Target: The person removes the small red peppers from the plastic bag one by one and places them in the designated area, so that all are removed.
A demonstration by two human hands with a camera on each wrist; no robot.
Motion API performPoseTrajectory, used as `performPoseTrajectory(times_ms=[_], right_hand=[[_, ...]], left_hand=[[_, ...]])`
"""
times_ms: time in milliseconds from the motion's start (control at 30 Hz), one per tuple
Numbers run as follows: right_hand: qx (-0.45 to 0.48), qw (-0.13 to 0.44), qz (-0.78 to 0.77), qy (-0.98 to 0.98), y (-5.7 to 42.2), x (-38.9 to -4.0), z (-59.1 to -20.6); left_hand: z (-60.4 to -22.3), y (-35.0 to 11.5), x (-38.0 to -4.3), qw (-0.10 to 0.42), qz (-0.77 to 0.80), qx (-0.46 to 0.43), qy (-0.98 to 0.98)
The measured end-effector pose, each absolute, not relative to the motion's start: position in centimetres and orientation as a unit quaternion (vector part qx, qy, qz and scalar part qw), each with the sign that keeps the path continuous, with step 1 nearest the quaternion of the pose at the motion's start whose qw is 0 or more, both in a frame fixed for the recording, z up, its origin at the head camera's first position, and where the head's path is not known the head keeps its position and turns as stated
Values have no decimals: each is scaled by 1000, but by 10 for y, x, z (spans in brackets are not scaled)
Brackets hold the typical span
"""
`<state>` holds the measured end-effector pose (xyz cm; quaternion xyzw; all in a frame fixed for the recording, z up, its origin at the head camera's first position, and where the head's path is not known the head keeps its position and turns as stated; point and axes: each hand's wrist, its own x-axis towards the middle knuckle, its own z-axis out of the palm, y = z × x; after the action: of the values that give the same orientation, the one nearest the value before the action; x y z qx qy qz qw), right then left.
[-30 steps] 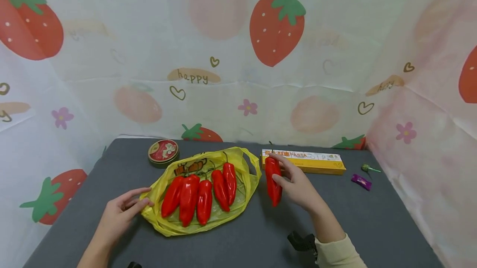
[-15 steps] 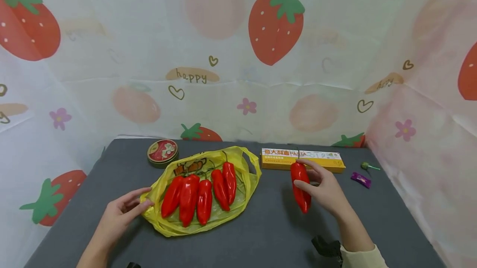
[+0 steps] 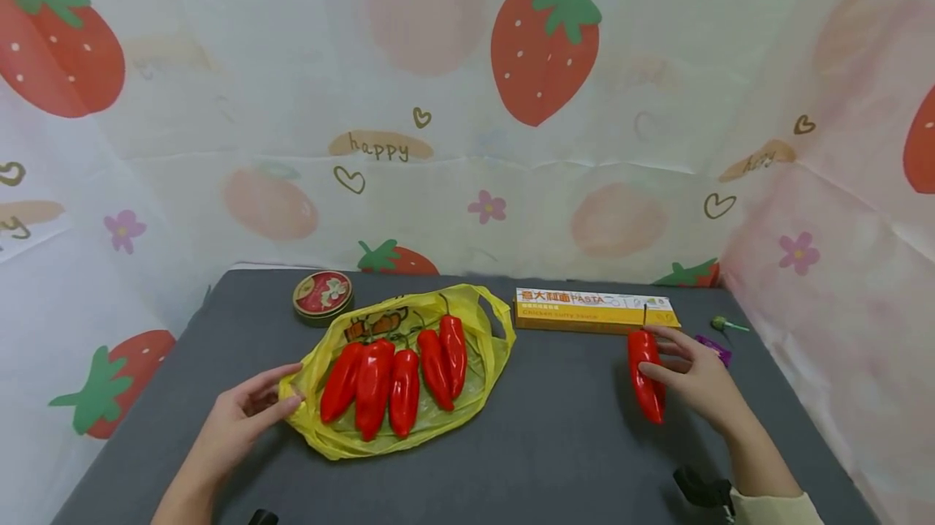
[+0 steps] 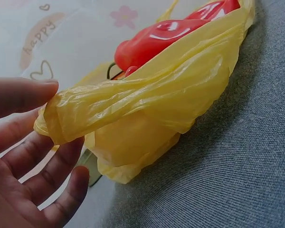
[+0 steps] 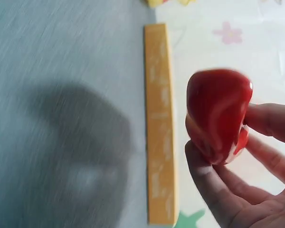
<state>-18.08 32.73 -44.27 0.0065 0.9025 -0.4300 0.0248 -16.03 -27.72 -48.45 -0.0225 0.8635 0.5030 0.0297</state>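
A yellow plastic bag (image 3: 478, 395) lies spread on the grey table with several red peppers (image 3: 375, 391) on it. My left hand (image 3: 244, 415) pinches the bag's left edge; in the left wrist view the thumb and fingers (image 4: 31, 152) hold a fold of the plastic. Over the right part of the table, my right hand (image 3: 694, 375) holds one red pepper (image 3: 646, 379) between thumb and fingers, stem up. Its shadow falls on the table apart from it. Seen from the right wrist, the pepper (image 5: 218, 111) shows its blunt lower end.
Behind the held pepper lies a yellow and white pasta box (image 3: 562, 311). A round red tin (image 3: 323, 295) stands at the back left. To the right are a purple wrapped packet (image 3: 719, 349), partly hidden by the hand, and a small green item (image 3: 723, 323). A strawberry-print cloth hangs behind.
My right hand has carried the pepper rightward, away from the bag and past the middle of the pasta box. The left hand stays at the bag's edge.
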Motion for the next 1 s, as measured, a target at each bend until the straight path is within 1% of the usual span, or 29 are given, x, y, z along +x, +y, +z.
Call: performPoseTrajectory(times_ms=[233, 433, 733, 1000], right_hand=[[28, 63, -397, 915, 355, -177, -456], [37, 81, -380, 921, 372, -174, -465], [39, 101, -362, 926, 387, -174, -472], [69, 115, -341, 931, 390, -174, -472]], left_hand=[[-486, -277, -160, 31, 513, -10, 858], [-486, -278, -160, 27, 505, -16, 863], [-486, -279, -160, 30, 506, -21, 862], [-486, -279, -159, 23, 523, -15, 852]])
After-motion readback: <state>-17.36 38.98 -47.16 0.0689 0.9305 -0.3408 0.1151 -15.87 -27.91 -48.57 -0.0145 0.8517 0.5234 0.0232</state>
